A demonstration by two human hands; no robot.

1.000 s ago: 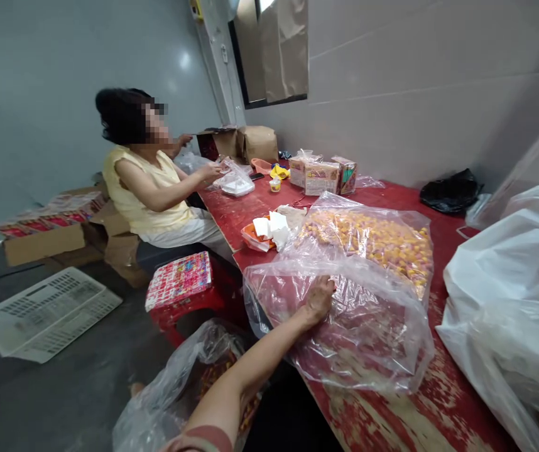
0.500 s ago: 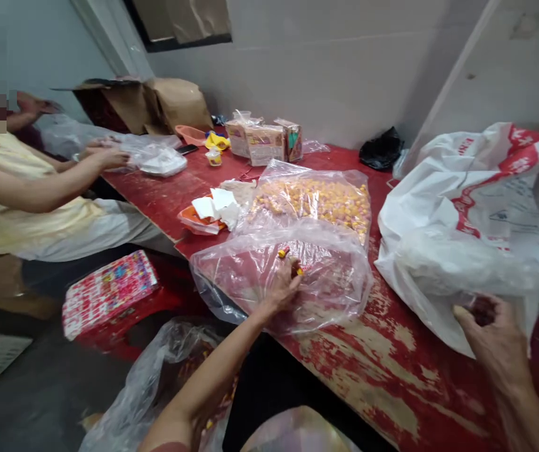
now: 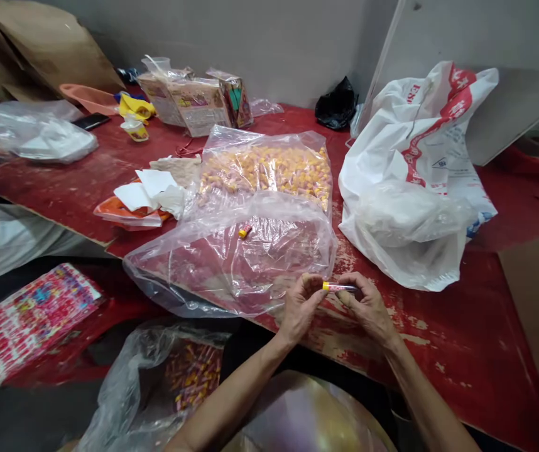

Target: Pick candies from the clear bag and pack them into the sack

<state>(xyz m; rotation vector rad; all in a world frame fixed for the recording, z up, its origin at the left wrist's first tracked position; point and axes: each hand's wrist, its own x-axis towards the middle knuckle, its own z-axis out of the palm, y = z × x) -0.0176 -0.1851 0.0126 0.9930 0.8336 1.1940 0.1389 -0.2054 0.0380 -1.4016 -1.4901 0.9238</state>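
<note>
Both my hands meet over the near edge of the worn red table (image 3: 439, 326). My left hand (image 3: 300, 307) and my right hand (image 3: 368, 307) pinch the two ends of a small tube with a yellow cap (image 3: 338, 287). Just beyond them lies a nearly empty clear plastic bag (image 3: 232, 263) with one small yellow-capped piece (image 3: 244, 231) on it. Behind that sits a clear bag full of orange and pink pieces (image 3: 269, 169).
A big white plastic sack (image 3: 411, 182) stands to the right. An orange tray with white papers (image 3: 137, 201), printed boxes (image 3: 194, 100), a black bag (image 3: 335, 103) and cardboard are farther back. A clear bag of pieces (image 3: 175, 376) hangs below the table by a red patterned stool (image 3: 24, 320).
The view swung right and down. My left hand came out of the clear bag; my right hand left the white sack. Both now hold one small tube at the table's edge.
</note>
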